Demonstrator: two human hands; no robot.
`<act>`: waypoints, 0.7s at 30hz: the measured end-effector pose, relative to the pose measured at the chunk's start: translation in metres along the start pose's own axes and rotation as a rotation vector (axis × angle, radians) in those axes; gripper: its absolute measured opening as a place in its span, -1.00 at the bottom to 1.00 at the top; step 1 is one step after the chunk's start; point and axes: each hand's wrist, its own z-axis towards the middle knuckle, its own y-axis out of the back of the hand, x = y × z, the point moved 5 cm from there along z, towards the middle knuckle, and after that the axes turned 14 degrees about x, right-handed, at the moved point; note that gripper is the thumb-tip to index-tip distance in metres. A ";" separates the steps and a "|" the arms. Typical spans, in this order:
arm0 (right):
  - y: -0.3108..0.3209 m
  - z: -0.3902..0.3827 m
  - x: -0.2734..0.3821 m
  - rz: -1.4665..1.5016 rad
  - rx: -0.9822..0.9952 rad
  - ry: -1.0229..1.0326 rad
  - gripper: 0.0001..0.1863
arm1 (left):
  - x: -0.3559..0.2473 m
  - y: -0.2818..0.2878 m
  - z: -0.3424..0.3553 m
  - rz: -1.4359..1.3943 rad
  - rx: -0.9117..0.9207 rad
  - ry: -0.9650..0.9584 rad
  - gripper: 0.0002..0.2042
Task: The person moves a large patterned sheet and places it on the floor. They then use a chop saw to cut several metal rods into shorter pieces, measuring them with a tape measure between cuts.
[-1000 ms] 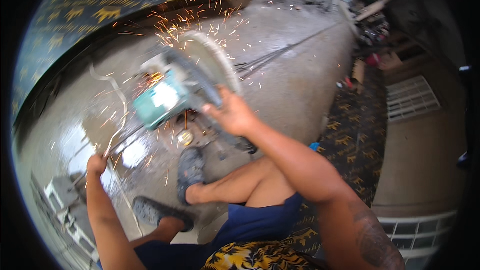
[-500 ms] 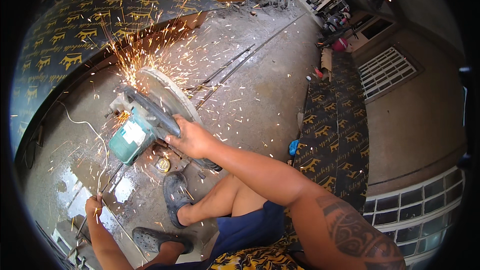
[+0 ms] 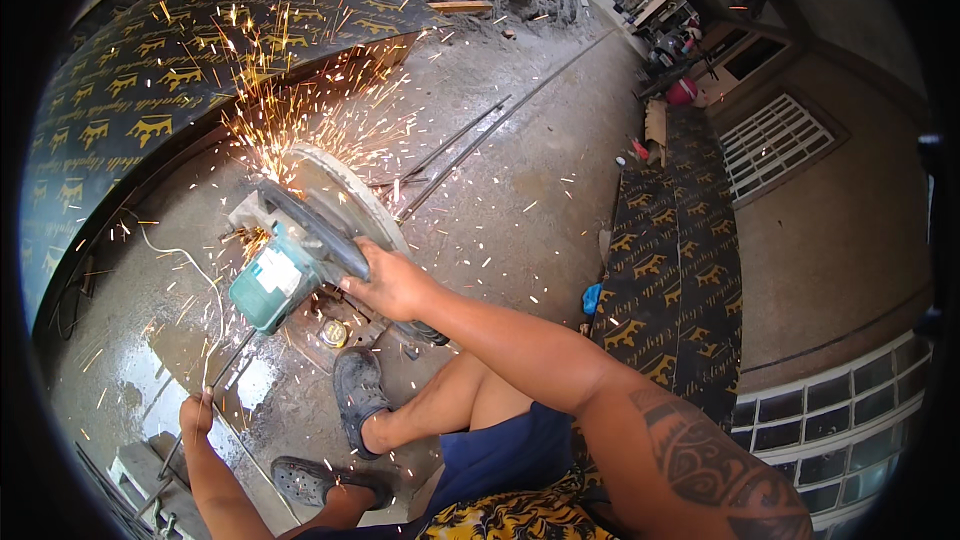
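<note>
A teal cut-off saw [image 3: 268,285] stands on the concrete floor, with a large disc [image 3: 345,185] and a spray of orange sparks rising around it. My right hand [image 3: 393,278] is closed on the saw's black handle. At lower left, my left hand [image 3: 197,414] grips a thin steel bar [image 3: 232,365] that runs up to under the saw. A white cord [image 3: 180,252] lies loose left of the saw and passes near that hand. A round yellow tape measure [image 3: 334,333] lies just below the saw, near my shoe [image 3: 360,400].
Long steel bars [image 3: 540,90] stretch across the floor [image 3: 530,240]. Black printed panels [image 3: 130,80] lean at upper left, others [image 3: 670,260] lie along the right beside a blue item [image 3: 590,298]. Clutter [image 3: 660,30] fills the back; concrete blocks [image 3: 145,475] sit at lower left.
Since a second ago the saw and both hands sit lower and further left in the view. Since half a second ago they have shifted slightly. Sparks continue to spray.
</note>
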 end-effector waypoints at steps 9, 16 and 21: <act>-0.022 -0.007 -0.018 0.022 -0.043 -0.006 -0.19 | 0.027 -0.013 0.023 0.018 -0.068 -0.027 -0.42; -0.017 0.013 -0.029 0.021 -0.113 0.092 -0.19 | 0.030 -0.006 0.033 0.005 0.033 0.049 -0.28; 0.056 0.033 0.080 -0.041 0.120 -0.008 -0.30 | 0.031 -0.004 0.008 0.040 0.053 0.140 -0.34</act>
